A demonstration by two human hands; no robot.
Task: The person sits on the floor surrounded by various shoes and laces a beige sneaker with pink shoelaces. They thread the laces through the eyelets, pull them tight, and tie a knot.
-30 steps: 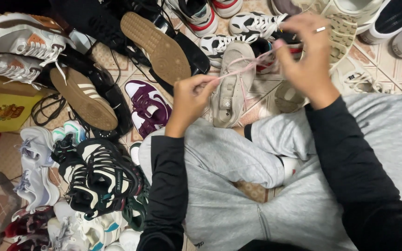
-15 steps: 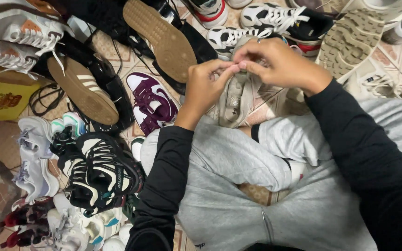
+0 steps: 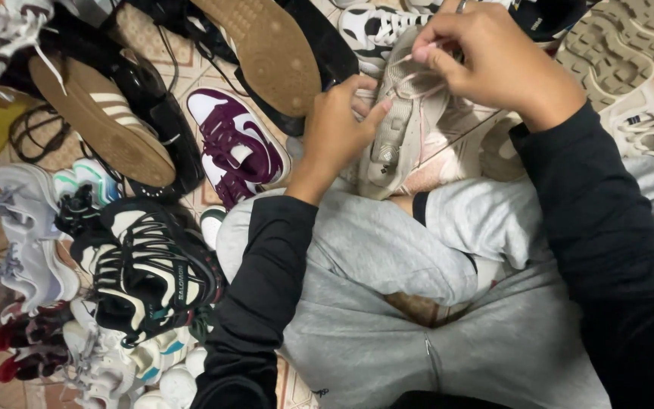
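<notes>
The person is sitting cross-legged on the tiled floor point(image 3: 157, 45) in grey trousers, working on a beige sneaker point(image 3: 410, 121) that is resting against the knee, toe pointing towards the lap. The left hand point(image 3: 338, 125) is bracing the side of the shoe, fingers spread against its upper and thumb along the lace row, grasping nothing else. The right hand point(image 3: 493, 60) is pinching a pale pink lace point(image 3: 425, 54) near the top eyelets, drawing it taut. Judging from this, the lacing is nearing the upper end of the shoe, and the next move is calling for a steady hold on the shoe while the lace end is being fed or pulled through. Around the legs, other footwear is lying scattered: a maroon and white sneaker point(image 3: 236, 144), a black and cream trail shoe point(image 3: 153, 273), and tan-soled shoes point(image 3: 266, 45) turned upside down.
</notes>
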